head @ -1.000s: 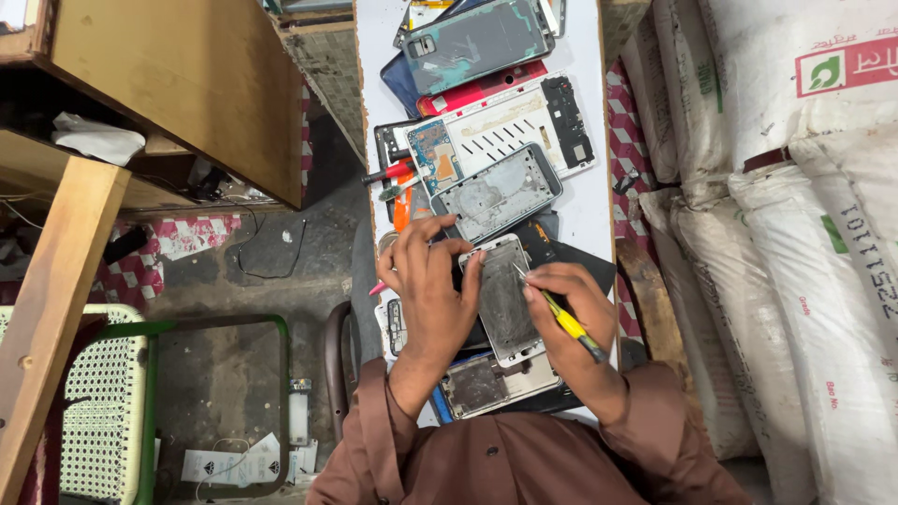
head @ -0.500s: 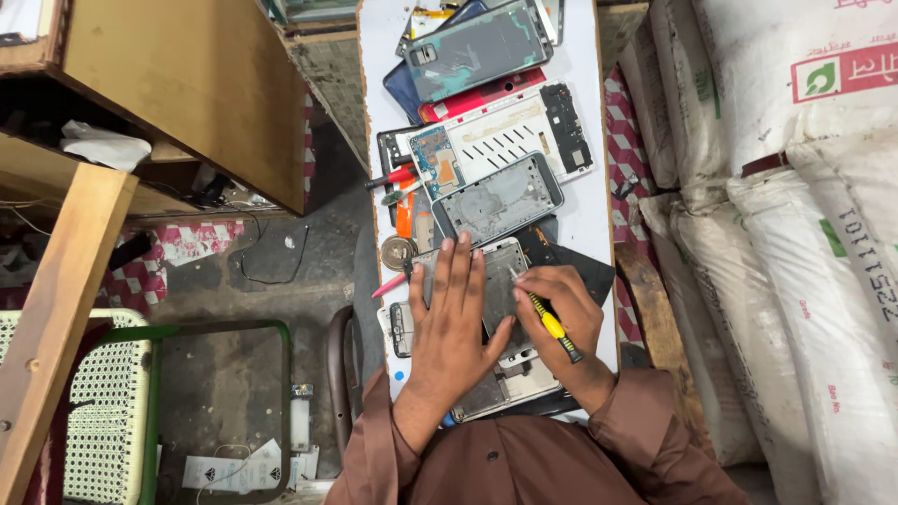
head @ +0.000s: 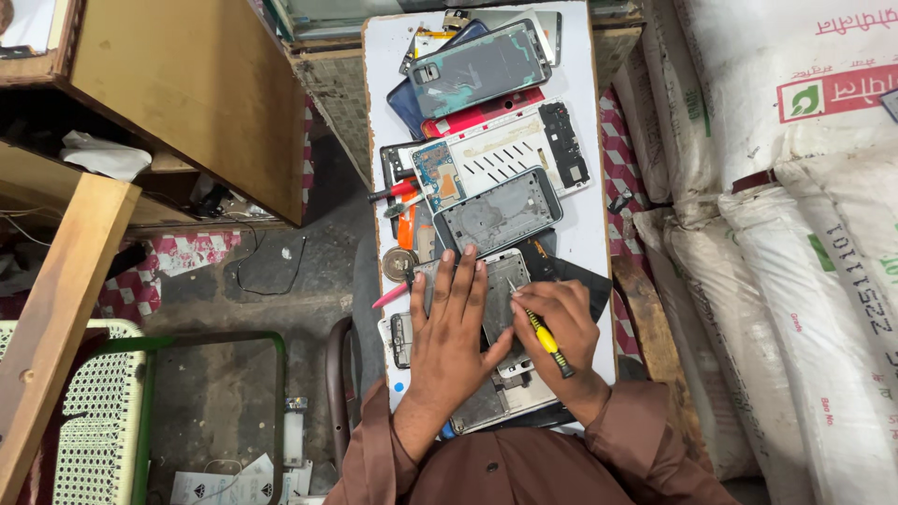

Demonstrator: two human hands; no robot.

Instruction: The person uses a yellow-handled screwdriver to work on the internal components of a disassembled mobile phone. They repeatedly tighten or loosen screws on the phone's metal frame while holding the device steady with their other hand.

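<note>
My left hand (head: 453, 327) lies flat, fingers spread, on a grey opened phone body (head: 498, 301) at the near end of a narrow white table (head: 580, 140). My right hand (head: 554, 327) grips a small yellow-handled screwdriver (head: 541, 333), its tip pointing down onto the phone's right edge. Under both hands lies another metal phone frame (head: 510, 400).
Farther up the table lie several phone shells, a white frame (head: 510, 150), a grey frame (head: 500, 213) and a dark back cover (head: 479, 67). Red and orange tools (head: 400, 201) lie at the left edge. White sacks (head: 804, 262) are stacked on the right, a wooden cabinet (head: 178, 103) on the left.
My left hand has slid down and flattened over the phone body. The right hand with the screwdriver has shifted slightly toward the phone's edge.
</note>
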